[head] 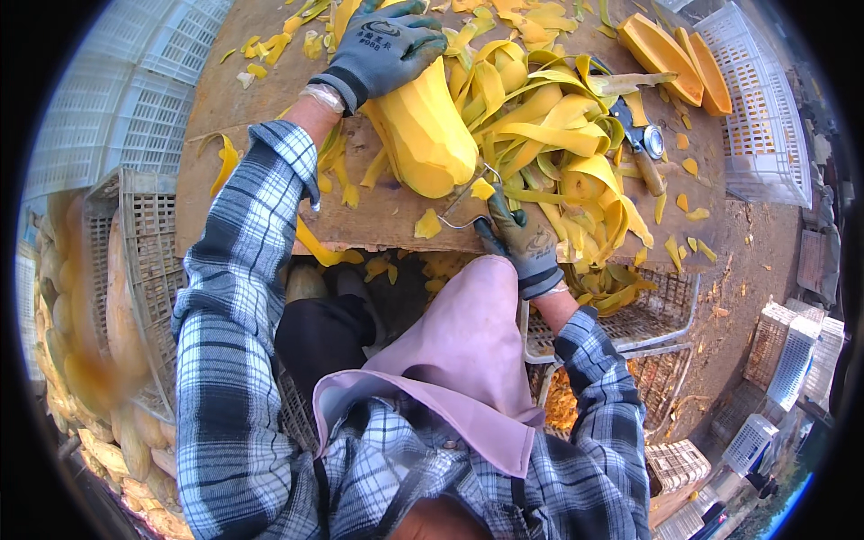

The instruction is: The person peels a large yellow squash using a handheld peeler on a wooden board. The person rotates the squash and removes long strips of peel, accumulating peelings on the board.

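My left hand [388, 50], in a grey and dark glove, rests on the upper end of a peeled yellow squash [428, 131] lying on the wooden table [378, 219]. In my right hand [516, 236], gloved alike, is a wire-framed peeler [466, 206], just below the squash's rounded near end. A bit of flesh clings by its frame. Right of the squash lies a heap of long yellow peel strips [560, 135]. Beyond the heap are a round-dialled metal thing [653, 140], perhaps a tool, and a wooden handle [649, 172].
Hollowed squash halves [661, 57] lie at the table's far right, beside a white plastic crate [766, 128]. Crates holding peel [607, 287] stand under the right edge. At left are a crate [145, 270] with whole squashes and stacked white crates [145, 101].
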The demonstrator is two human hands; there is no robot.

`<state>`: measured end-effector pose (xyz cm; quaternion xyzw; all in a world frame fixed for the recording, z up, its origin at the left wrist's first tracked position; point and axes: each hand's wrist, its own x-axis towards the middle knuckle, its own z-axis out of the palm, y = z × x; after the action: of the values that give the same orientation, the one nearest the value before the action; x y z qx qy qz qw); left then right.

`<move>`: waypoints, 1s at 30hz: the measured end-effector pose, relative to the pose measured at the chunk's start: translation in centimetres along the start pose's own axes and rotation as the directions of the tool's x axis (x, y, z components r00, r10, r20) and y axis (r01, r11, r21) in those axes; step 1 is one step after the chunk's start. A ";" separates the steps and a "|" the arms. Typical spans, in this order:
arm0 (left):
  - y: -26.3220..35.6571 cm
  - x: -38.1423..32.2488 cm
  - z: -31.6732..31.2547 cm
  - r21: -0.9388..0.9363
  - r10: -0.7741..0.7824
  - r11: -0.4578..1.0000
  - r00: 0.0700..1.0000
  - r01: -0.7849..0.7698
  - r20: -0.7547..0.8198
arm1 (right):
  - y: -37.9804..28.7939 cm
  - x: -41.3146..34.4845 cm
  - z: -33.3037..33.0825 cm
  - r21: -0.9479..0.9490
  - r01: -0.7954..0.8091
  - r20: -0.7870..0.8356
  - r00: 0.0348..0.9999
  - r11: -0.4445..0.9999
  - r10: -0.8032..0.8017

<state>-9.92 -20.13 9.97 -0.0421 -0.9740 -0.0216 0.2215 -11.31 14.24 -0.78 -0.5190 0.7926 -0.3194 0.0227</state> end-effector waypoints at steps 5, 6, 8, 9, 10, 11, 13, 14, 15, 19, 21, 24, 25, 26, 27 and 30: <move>-1.1 -0.2 1.4 0.248 -0.046 0.968 0.995 0.022 0.089 | -0.1 -0.9 -4.6 0.118 -0.321 0.171 0.939 0.940 0.299; -1.3 -0.1 2.0 0.224 -0.072 0.973 0.995 0.055 0.070 | -1.0 0.4 -5.4 0.142 -0.320 0.178 0.939 0.937 0.293; -1.8 0.0 2.8 0.166 -0.093 0.983 0.994 0.083 0.059 | -4.2 5.0 -6.9 0.195 -0.326 0.193 0.937 0.925 0.290; -2.0 0.3 3.2 0.135 -0.098 0.987 0.994 0.090 0.056 | -5.0 7.3 -7.0 0.099 -0.311 0.230 0.931 0.945 0.282; -2.0 0.4 3.4 0.116 -0.107 0.988 0.993 0.100 0.050 | -5.5 9.8 -6.8 0.007 -0.288 0.271 0.922 0.958 0.275; -1.9 0.4 3.2 0.110 -0.121 0.987 0.991 0.114 0.059 | -5.6 10.9 -6.5 -0.084 -0.259 0.319 0.908 0.962 0.272; -1.4 0.7 2.8 0.084 -0.143 0.987 0.987 0.137 0.077 | -5.6 10.9 -6.2 -0.109 -0.276 0.357 0.886 0.955 0.297; -1.0 0.9 2.7 0.097 -0.144 0.986 0.988 0.138 0.063 | -5.4 10.7 -5.9 -0.121 -0.286 0.376 0.873 0.951 0.310; -1.1 0.5 2.5 0.099 -0.149 0.985 0.987 0.143 0.059 | -5.1 9.4 -5.6 -0.048 -0.334 0.367 0.871 0.941 0.328; -1.6 -0.6 2.0 0.097 -0.123 0.988 0.992 0.121 0.015 | -3.6 1.4 -6.9 0.030 -0.485 0.350 0.824 0.874 0.445; -2.2 -1.1 2.0 0.098 -0.086 0.991 0.996 0.088 -0.025 | -3.9 0.9 -6.9 0.057 -0.538 0.339 0.803 0.841 0.491; -2.8 -0.8 2.8 0.114 -0.004 0.993 0.997 0.013 -0.081 | -3.8 3.9 -6.1 0.342 -0.544 0.316 0.834 0.766 0.452; -2.5 0.1 2.7 0.096 0.022 0.995 0.996 -0.014 -0.088 | -4.8 6.8 -7.0 0.360 -0.636 0.405 0.765 0.682 0.500; -1.5 1.2 2.5 0.081 -0.001 0.997 1.000 0.001 -0.001 | -3.9 8.5 -6.8 0.474 -0.558 0.345 0.829 0.681 0.439; -1.7 1.2 1.8 0.040 -0.016 0.999 0.999 0.015 0.031 | -3.7 10.7 -6.9 0.447 -0.594 0.424 0.799 0.669 0.426; -4.5 -0.8 4.1 0.004 -0.006 1.000 0.999 0.006 0.047 | -4.0 9.5 -5.4 0.318 -0.488 0.375 0.852 0.813 0.365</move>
<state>-11.40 -24.42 5.79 -0.0394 -0.9791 -0.0196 0.1987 -14.49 7.86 8.44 -0.3514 0.7937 -0.3801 0.3194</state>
